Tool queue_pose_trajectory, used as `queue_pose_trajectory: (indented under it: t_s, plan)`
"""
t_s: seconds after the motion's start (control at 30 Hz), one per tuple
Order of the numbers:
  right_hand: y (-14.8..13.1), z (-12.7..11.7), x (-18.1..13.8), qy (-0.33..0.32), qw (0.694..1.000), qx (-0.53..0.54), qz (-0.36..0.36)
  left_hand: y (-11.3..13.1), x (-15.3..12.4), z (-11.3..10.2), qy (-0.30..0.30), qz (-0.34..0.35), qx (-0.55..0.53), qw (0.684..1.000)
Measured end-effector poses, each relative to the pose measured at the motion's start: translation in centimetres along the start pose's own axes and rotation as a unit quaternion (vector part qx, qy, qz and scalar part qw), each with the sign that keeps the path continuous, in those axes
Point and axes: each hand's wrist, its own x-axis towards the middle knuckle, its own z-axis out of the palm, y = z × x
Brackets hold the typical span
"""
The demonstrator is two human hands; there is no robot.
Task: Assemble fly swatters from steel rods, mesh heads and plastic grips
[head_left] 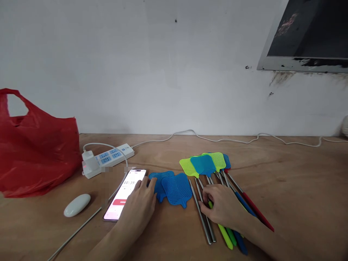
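Observation:
My left hand [142, 198] rests palm down between a lit phone [115, 205] and two loose blue fly swatter heads [176, 190]. Its fingers are apart, with the fingertips at the edge of the nearer-left blue head. Over a bundle of fly swatters lies my right hand [224, 203], thumb and index finger curved apart above the metal rods [199, 210]. A lime green handle [225, 235] passes beneath that hand, which hides part of the bundle. Blue and lime swatter heads [203, 165] overlap at the far end, and a red handle [258, 211] sticks out to the right.
A red plastic bag [40, 156] stands at the left. Beside it are a white power strip [116, 156] with a plugged-in charger and a white oval object [77, 205]. A thin white cable [217, 140] runs along the wall [163, 72].

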Motion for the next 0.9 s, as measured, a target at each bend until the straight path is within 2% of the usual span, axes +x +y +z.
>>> queue_pose_trajectory:
  t_s: [0.17, 0.43, 0.57, 0.67, 0.9]
  plan:
    - [-0.1, -0.1, 0.0, 0.001, 1.0, -0.01, 0.002, 0.7, -0.1, -0.7, -0.011, 0.017, -0.046, 0.999]
    - [-0.3, -0.2, -0.1, -0.002, 1.0, -0.007, 0.003, 0.5, -0.3, -0.4, 0.053, 0.064, -0.088, 0.993]
    - [-0.3, -0.2, 0.0, -0.004, 1.0, -0.006, 0.004, 0.3, -0.5, -1.3, -0.004, -0.002, -0.009, 1.0]
    - [-0.3, -0.2, 0.0, -0.005, 1.0, 0.0, 0.007, 0.0, -0.6, -1.6, -0.047, -0.007, 0.021, 0.999]
    - [-0.2, -0.2, 0.1, 0.0, 1.0, 0.0, 0.002, -0.6, -0.7, -1.0, -0.071, -0.031, 0.015, 0.997]
